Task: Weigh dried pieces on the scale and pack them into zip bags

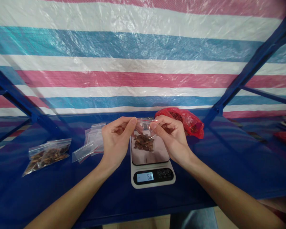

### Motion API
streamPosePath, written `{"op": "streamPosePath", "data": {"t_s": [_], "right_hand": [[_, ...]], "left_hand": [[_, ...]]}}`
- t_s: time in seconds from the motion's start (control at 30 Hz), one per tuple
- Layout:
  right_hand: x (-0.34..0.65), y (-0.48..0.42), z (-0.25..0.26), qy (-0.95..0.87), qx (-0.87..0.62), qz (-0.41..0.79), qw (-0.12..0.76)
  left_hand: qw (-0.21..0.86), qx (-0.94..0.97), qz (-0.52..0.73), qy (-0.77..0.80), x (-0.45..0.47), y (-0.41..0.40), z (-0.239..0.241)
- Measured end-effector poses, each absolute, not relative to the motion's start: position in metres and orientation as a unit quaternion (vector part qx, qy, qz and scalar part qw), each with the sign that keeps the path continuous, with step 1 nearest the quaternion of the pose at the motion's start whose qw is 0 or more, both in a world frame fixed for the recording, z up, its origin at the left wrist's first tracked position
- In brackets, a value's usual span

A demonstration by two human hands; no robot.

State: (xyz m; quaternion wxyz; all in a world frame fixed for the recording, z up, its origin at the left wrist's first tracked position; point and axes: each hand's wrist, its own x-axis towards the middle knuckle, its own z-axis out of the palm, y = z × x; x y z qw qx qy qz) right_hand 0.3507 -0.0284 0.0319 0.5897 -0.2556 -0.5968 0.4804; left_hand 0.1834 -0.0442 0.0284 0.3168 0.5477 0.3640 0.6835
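Both my hands pinch the top edge of a clear zip bag (145,127) with a red seal line. My left hand (117,136) grips its left corner between thumb and fingers, and my right hand (171,135) has the right corner. Brown dried pieces (144,143) show at the bag's lower part; I cannot tell whether the bag touches the plate under it. Below stands a white kitchen scale (153,181) with a shiny plate. Its display reads 6.6 with a small dash at the left.
Flat empty zip bags (92,143) lie left of the scale. Farther left are filled zip bags (48,156) of brown pieces. Behind my right hand sits an open red plastic bag (192,122) with dark reddish contents. Blue metal struts (240,76) flank the blue shelf (104,198), with a striped sheet behind.
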Motion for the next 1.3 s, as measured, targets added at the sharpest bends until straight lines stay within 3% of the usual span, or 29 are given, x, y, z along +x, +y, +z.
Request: {"op": "streamPosePath", "data": {"t_s": [0.27,0.43,0.6,1.0,1.13,1.3], "right_hand": [[0.351,-0.026,0.026,-0.586,-0.246,0.51,0.58],[0.354,-0.026,0.033,-0.654,-0.26,0.419,0.574],[0.357,-0.025,0.04,-0.672,-0.258,0.425,0.549],[0.358,-0.027,0.043,-0.677,-0.273,0.381,0.567],[0.356,-0.028,0.04,-0.682,-0.277,0.393,0.551],[0.358,-0.027,0.042,-0.657,-0.271,0.399,0.58]], "left_hand": [[0.36,0.56,0.653,0.361,0.187,-0.045,0.023],[0.334,0.617,0.599,0.386,0.181,-0.046,0.027],[0.312,0.661,0.564,0.385,0.175,-0.046,0.032],[0.4,0.595,0.594,0.365,0.174,-0.048,0.029],[0.361,0.573,0.638,0.366,0.177,-0.046,0.03],[0.366,0.606,0.584,0.396,0.179,-0.049,0.034]]}}
